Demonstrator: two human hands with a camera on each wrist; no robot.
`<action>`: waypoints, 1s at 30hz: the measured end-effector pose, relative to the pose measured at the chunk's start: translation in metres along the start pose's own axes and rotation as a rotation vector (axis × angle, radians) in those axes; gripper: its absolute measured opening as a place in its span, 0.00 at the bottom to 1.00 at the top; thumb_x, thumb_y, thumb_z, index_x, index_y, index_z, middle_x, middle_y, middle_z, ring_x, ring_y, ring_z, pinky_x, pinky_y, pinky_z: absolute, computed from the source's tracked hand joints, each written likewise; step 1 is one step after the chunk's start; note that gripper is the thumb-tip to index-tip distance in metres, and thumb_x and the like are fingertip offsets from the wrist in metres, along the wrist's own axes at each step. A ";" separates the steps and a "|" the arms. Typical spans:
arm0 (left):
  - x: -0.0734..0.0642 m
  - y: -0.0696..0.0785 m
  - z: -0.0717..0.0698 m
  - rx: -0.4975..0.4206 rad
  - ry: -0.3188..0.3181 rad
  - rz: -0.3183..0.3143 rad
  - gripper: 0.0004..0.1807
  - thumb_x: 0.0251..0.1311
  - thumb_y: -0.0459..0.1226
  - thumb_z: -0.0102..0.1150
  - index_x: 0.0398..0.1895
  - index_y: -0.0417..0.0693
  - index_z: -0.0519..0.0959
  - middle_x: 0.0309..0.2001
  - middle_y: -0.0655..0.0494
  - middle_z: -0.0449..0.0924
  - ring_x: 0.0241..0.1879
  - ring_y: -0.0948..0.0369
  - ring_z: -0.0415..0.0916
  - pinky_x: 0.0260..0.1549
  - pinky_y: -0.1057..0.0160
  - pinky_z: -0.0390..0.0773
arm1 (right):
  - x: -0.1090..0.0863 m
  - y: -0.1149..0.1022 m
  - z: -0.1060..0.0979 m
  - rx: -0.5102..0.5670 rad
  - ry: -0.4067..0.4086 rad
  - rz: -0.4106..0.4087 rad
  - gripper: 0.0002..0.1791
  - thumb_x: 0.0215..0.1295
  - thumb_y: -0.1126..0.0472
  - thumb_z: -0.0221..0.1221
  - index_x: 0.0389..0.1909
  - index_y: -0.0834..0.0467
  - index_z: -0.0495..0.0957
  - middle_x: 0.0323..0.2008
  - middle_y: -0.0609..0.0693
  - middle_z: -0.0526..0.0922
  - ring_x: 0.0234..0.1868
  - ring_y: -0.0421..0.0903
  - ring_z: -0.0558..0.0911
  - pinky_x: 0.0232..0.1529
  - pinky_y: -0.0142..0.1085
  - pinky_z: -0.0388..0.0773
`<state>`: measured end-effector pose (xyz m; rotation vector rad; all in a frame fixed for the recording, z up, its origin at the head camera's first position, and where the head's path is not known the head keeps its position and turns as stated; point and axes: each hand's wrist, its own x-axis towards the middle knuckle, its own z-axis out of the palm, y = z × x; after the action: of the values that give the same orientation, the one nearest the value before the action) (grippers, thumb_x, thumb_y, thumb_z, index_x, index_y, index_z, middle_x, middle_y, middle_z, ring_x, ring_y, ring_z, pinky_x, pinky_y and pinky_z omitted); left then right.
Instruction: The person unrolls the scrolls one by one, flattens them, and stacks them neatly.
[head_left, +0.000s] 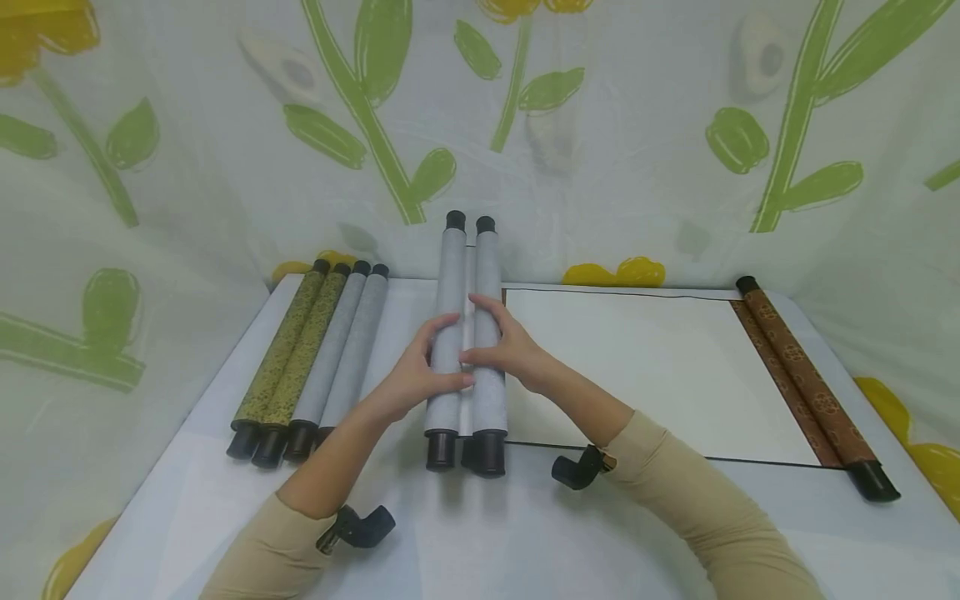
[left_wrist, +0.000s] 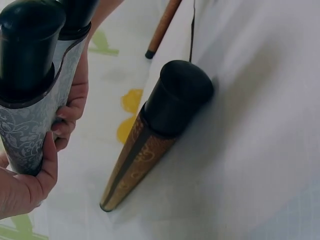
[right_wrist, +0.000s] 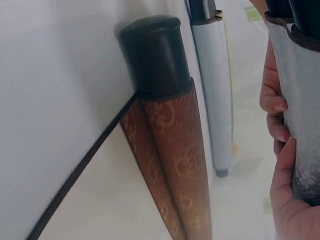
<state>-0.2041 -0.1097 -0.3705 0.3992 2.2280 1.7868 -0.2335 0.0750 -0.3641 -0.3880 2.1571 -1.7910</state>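
Both hands hold a grey patterned hanging scroll, its two rollers side by side with a narrow pale strip between them. My left hand (head_left: 412, 373) grips the left roller (head_left: 450, 275), thumb across its front. Around the right roller (head_left: 487, 267) curl the fingers of my right hand (head_left: 517, 348). Black caps finish both rollers. In the wrist views the grey scroll (left_wrist: 25, 130) is raised above the table. Below it lies a spread scroll with a blank white sheet (head_left: 622, 367); its near brown roller (left_wrist: 145, 155) is mostly hidden in the head view.
The spread scroll's other brown roller (head_left: 806, 367) lies at the table's right. On the left rest rolled scrolls side by side, olive-gold ones (head_left: 281, 350) and grey ones (head_left: 358, 346). A flower-printed curtain (head_left: 637, 183) rises behind the white table (head_left: 480, 542).
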 end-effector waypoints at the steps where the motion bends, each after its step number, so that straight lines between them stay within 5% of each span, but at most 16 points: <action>1: 0.001 0.001 0.001 0.006 -0.003 0.005 0.48 0.48 0.31 0.68 0.71 0.56 0.52 0.66 0.42 0.54 0.59 0.46 0.62 0.51 0.51 0.71 | -0.001 0.000 -0.002 -0.001 0.001 0.003 0.48 0.52 0.68 0.65 0.72 0.45 0.52 0.67 0.57 0.56 0.60 0.56 0.65 0.54 0.47 0.71; 7: 0.004 0.001 0.010 0.048 -0.009 0.000 0.47 0.48 0.30 0.64 0.71 0.59 0.54 0.66 0.43 0.54 0.58 0.45 0.62 0.49 0.50 0.70 | -0.010 0.001 -0.017 -0.031 0.012 0.042 0.48 0.50 0.69 0.63 0.72 0.44 0.54 0.69 0.56 0.52 0.62 0.57 0.62 0.56 0.50 0.68; 15: 0.014 -0.004 0.027 -0.014 -0.004 -0.009 0.45 0.49 0.29 0.61 0.71 0.62 0.55 0.68 0.47 0.52 0.61 0.47 0.58 0.54 0.46 0.65 | -0.026 0.001 -0.026 -0.018 0.126 0.124 0.43 0.46 0.72 0.54 0.69 0.48 0.60 0.68 0.57 0.54 0.60 0.58 0.61 0.51 0.52 0.68; 21: 0.019 -0.007 0.039 0.020 0.060 0.020 0.44 0.49 0.35 0.68 0.70 0.61 0.58 0.69 0.48 0.55 0.64 0.49 0.57 0.57 0.45 0.64 | -0.031 0.004 -0.027 -0.106 0.239 0.099 0.42 0.49 0.68 0.65 0.67 0.45 0.63 0.67 0.55 0.60 0.59 0.57 0.66 0.52 0.53 0.71; 30: 0.018 -0.001 0.047 0.059 0.064 0.026 0.47 0.46 0.31 0.67 0.70 0.58 0.57 0.69 0.48 0.55 0.63 0.49 0.59 0.56 0.44 0.65 | -0.039 0.007 -0.038 -0.099 0.226 0.108 0.43 0.48 0.69 0.65 0.67 0.46 0.62 0.68 0.55 0.58 0.60 0.58 0.64 0.55 0.55 0.69</action>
<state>-0.2036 -0.0608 -0.3817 0.3895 2.3342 1.7742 -0.2128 0.1258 -0.3620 -0.0913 2.3758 -1.7464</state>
